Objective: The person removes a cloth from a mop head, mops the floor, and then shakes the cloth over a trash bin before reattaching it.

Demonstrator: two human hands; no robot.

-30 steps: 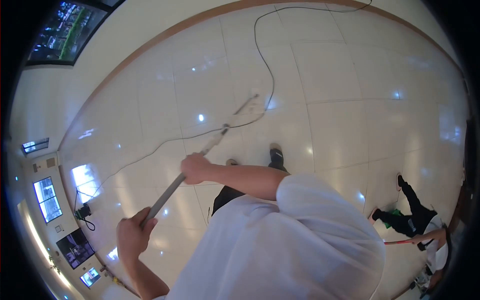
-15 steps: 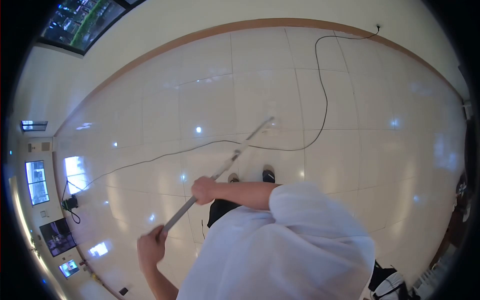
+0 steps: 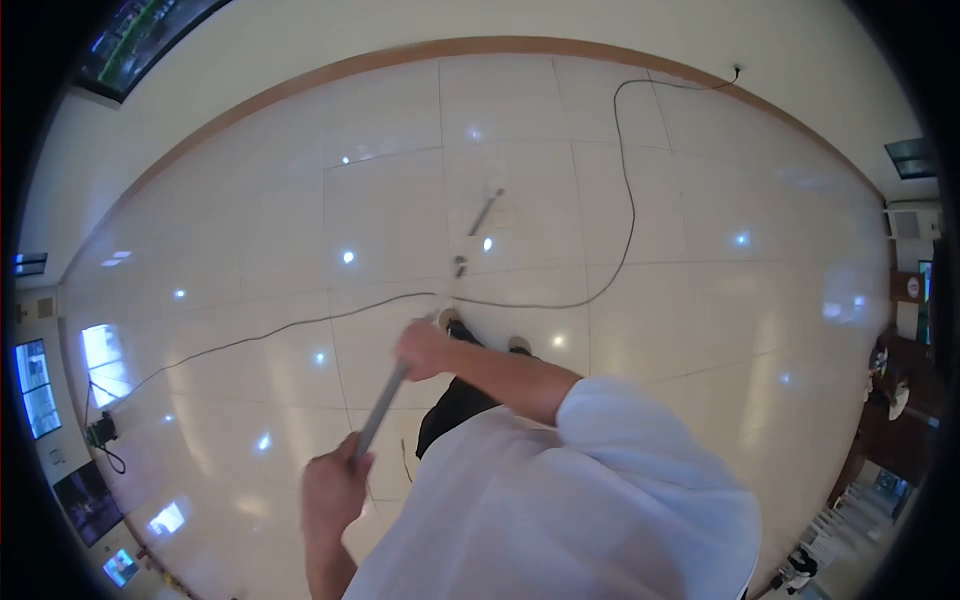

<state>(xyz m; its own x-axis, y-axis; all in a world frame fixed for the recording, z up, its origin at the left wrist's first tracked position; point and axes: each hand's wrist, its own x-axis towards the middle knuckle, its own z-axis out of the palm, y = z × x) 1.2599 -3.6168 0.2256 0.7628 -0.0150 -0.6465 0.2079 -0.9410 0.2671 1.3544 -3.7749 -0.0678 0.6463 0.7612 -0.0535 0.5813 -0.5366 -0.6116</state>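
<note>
A long pole (image 3: 382,405) with a grey shaft slants forward from my two hands over the floor. My left hand (image 3: 335,490) is wrapped round its near end. Further along the shaft, my right hand (image 3: 425,348) grips it too, with the right arm reaching across my front. Past that hand the pole turns pale and blends with the tiles. A small dark joint (image 3: 460,265) and a thin grey bar (image 3: 485,212) show near its far end. The pole passes over a black cable (image 3: 530,305), close by my shoes (image 3: 449,320).
The cable winds over the glossy tiled floor (image 3: 270,230) from a wall socket (image 3: 737,70) to a dark device (image 3: 102,430) at left. A brown skirting (image 3: 480,46) borders the far wall. Dark furniture (image 3: 885,420) stands at right.
The pole's far end has swung left and away from me, standing steeper in view. Both hands stay on it; the left moved right, the right slightly up. The view has shifted.
</note>
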